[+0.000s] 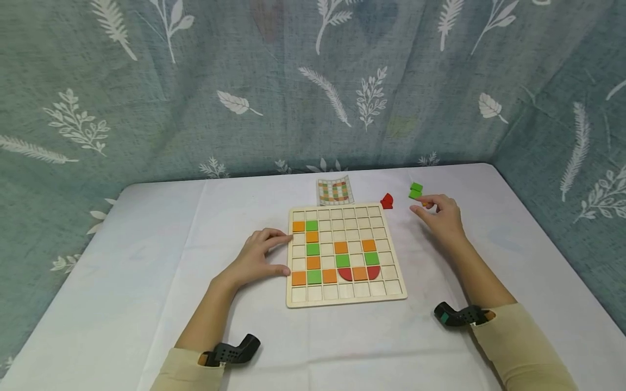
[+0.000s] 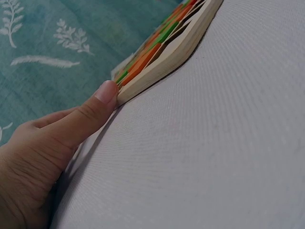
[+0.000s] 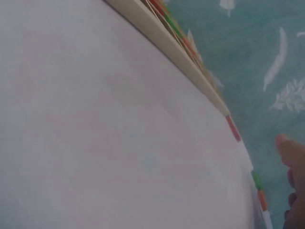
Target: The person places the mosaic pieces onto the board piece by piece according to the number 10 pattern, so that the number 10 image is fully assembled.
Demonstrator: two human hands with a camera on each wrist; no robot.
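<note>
In the head view a square wooden grid board [image 1: 352, 290] lies on the table, with orange, green and red tiles in several of its cells. My left hand [image 1: 256, 255] rests at the board's left edge, thumb and fingertips touching the rim. The left wrist view shows the left thumb [image 2: 102, 98] against the board's corner. To the right of the board, my right hand [image 1: 442, 217] hovers by loose green tiles [image 1: 415, 190] and an orange tile [image 1: 424, 203], partly hidden below its fingers. Its thumb and index finger stand apart, with no tile seen between them.
Red pieces [image 1: 387, 201] lie just off the board's upper right corner. Behind the board is a small pattern card [image 1: 335, 190] printed with a coloured grid. A leaf-patterned curtain [image 1: 293, 108] hangs along the back of the white-covered table [image 1: 362, 347].
</note>
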